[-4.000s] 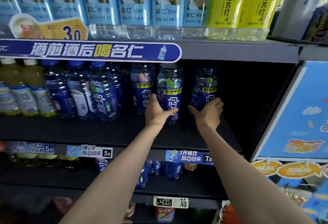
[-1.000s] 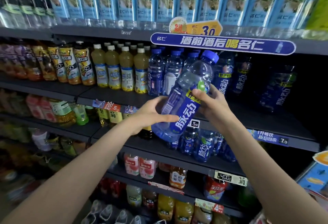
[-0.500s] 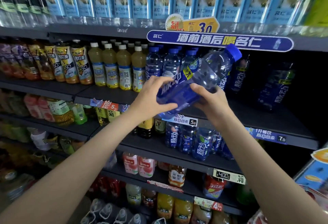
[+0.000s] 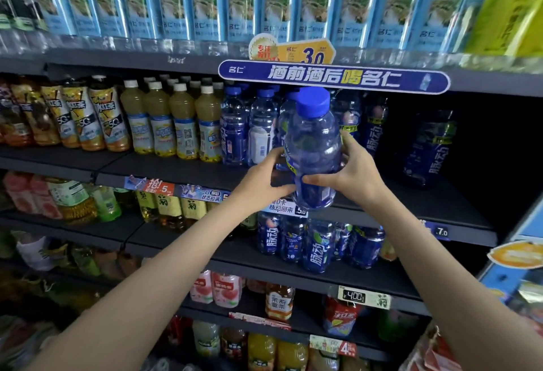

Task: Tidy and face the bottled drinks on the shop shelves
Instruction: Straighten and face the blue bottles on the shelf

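Blue-capped drink bottle [image 4: 313, 147], held upright before the shelf [image 4: 176, 169].
Left hand [image 4: 261, 178] and right hand [image 4: 351, 172] both curl round its lower body; matching bottles [image 4: 235, 132] behind.

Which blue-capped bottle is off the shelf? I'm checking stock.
The blue bottle held upright by the left hand and right hand; the others stand on shelves.

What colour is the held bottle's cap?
Blue cap on the bottle, clearest in the head view.
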Demonstrator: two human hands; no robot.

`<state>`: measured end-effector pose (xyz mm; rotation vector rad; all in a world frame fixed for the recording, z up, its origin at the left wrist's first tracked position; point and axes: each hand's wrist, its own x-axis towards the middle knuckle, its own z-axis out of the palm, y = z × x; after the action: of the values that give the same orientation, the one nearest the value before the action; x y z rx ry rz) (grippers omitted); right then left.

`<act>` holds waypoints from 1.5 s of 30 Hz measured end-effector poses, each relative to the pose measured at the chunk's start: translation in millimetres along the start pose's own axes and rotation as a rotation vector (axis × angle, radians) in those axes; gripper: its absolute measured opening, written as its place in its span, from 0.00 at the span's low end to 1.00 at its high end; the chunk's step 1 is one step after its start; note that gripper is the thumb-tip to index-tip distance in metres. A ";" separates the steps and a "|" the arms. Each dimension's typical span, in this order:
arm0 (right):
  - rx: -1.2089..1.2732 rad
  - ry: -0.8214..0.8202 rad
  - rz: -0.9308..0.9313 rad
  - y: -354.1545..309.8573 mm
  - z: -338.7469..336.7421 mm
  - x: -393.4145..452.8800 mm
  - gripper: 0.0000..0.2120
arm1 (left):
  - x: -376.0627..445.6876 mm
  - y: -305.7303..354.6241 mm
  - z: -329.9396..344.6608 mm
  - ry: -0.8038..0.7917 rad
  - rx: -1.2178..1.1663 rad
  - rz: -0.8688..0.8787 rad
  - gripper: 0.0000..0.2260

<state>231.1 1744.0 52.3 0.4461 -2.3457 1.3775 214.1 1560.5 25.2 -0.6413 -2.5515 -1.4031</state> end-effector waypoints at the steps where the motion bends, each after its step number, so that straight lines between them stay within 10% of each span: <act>1: -0.029 0.038 0.029 3.3 0.3 1.5 0.40 | 3.4 -2.7 2.6 -0.009 -0.029 -0.009 0.31; 11: -0.022 0.313 0.445 27.8 21.6 56.0 0.35 | 64.2 -11.3 54.3 0.007 -0.007 -0.075 0.42; 18: 0.071 0.204 0.336 73.7 4.0 68.9 0.33 | 112.7 -22.4 76.0 0.153 -0.026 -0.128 0.36; 28: -0.193 0.497 0.335 174.1 -48.0 121.8 0.36 | 137.1 -23.3 106.5 0.420 0.202 -0.087 0.38; 45: -0.323 0.443 0.502 187.7 -44.0 138.5 0.41 | 138.0 -29.6 106.3 0.398 0.147 -0.066 0.37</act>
<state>32.0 1859.9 -4.6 -0.5218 -2.3064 1.0989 84.4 1675.5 -9.2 -0.2266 -2.3425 -1.2033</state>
